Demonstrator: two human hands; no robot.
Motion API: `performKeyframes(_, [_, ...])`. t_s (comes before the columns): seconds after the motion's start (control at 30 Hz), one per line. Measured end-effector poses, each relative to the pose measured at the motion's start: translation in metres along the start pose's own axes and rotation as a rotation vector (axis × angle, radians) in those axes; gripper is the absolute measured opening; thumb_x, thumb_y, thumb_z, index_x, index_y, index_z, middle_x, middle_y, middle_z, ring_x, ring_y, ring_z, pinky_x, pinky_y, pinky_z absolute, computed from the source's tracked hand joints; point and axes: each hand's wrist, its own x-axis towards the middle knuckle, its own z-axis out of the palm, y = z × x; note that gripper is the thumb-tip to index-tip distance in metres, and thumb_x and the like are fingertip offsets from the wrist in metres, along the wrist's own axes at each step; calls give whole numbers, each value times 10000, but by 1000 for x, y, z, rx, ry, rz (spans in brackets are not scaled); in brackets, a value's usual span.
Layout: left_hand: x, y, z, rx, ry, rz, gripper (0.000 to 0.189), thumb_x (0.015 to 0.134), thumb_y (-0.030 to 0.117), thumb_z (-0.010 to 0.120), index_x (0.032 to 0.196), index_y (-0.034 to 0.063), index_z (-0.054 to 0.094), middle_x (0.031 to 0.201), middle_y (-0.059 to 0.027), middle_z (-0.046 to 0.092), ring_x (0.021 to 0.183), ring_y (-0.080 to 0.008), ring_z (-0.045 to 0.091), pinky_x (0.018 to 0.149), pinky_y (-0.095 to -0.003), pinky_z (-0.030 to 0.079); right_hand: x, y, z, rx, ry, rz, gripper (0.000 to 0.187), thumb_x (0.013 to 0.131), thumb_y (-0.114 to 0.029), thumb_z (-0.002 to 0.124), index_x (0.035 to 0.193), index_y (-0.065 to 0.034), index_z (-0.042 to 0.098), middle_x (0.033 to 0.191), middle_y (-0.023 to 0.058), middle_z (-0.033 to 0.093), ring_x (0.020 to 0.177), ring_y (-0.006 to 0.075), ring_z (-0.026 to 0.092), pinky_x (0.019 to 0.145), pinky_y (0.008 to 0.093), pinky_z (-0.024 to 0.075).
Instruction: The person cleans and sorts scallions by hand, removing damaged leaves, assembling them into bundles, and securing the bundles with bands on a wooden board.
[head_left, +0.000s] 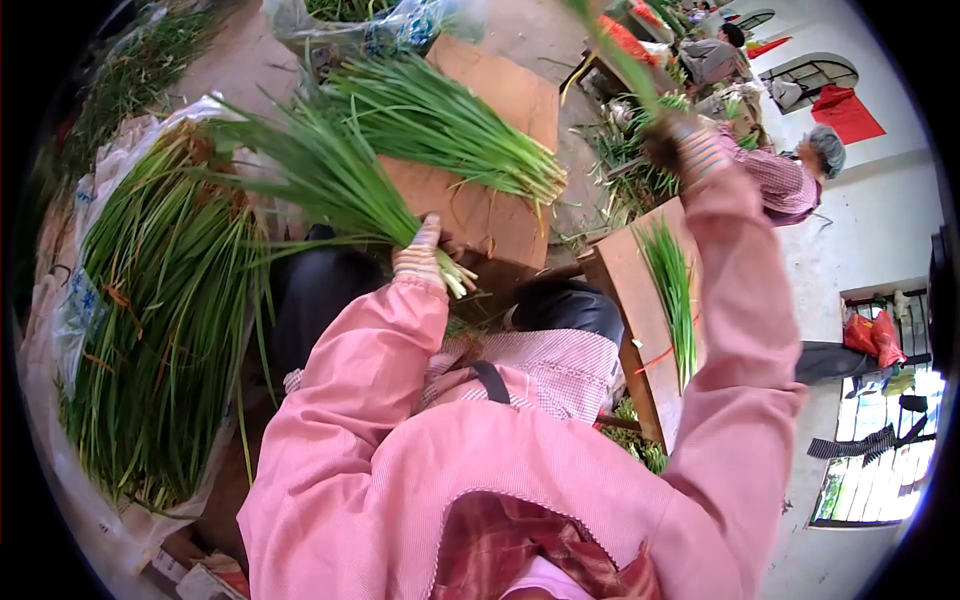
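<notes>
My left hand (421, 259), in a striped glove, grips a bunch of long green chives (352, 176) near its pale cut ends. The leaves fan out up and to the left. My right hand (673, 144), blurred, is raised at the upper right with its arm stretched out. Blurred green leaves (622, 64) stick up from its grasp. A thick pile of chives (442, 124) lies across a wooden board (517, 82) just beyond my left hand. On a second wooden board (626, 259), below my right forearm, rests a smaller bunch of chives (667, 289), with a red strip (655, 361) beside it.
On the left, a plastic-lined heap of untied chives (172, 322) stands close to my leg. Another plastic bag (450, 19) of greens is at the top. Loose trimmings (630, 165) lie beyond the boards. A co-worker (787, 172) in a checked top sits at the right.
</notes>
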Motion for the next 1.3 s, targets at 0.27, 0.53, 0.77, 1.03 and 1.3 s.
performKeyframes(0.27, [-40, -33, -21, -115, -108, -245, 236, 778, 146, 571, 995, 96, 492, 768, -51, 556, 645, -200, 545, 562, -340, 483, -73, 161, 182, 816, -399, 278, 238, 773, -277, 575, 860, -64, 513, 662, 32, 522, 542, 162, 494, 459, 266, 421])
performKeyframes(0.53, [-39, -28, -30, -130, -162, -262, 299, 742, 76, 592, 1024, 90, 493, 756, -75, 571, 617, -227, 554, 476, -347, 475, -89, 180, 213, 326, -579, 100, 259, 784, -144, 551, 983, 21, 531, 849, 41, 582, 753, 108, 526, 682, 227, 433])
performKeyframes(0.77, [-20, -31, -45, -44, -254, -196, 341, 708, 23, 598, 1023, 69, 474, 797, -110, 576, 684, -247, 581, 582, -382, 509, -69, 135, 194, -336, -584, -306, 162, 720, -133, 615, 818, -10, 576, 664, 17, 562, 623, 73, 484, 580, 236, 425])
performKeyframes(1.03, [-36, -27, -33, 147, -36, -92, 383, 658, -67, 611, 999, 42, 475, 784, -99, 560, 650, -221, 573, 580, -329, 508, -19, 76, 209, -734, -357, -648, 518, 699, -170, 564, 1179, -141, 372, 796, 179, 582, 739, 318, 567, 652, 367, 455])
performKeyframes(1.3, [-32, -27, -41, 226, -76, -13, 381, 635, -103, 613, 971, 34, 494, 776, -106, 566, 640, -215, 574, 572, -325, 510, -11, 51, 210, -1018, -460, -731, 428, 695, -159, 564, 1100, -120, 432, 829, 172, 573, 765, 335, 553, 657, 377, 445])
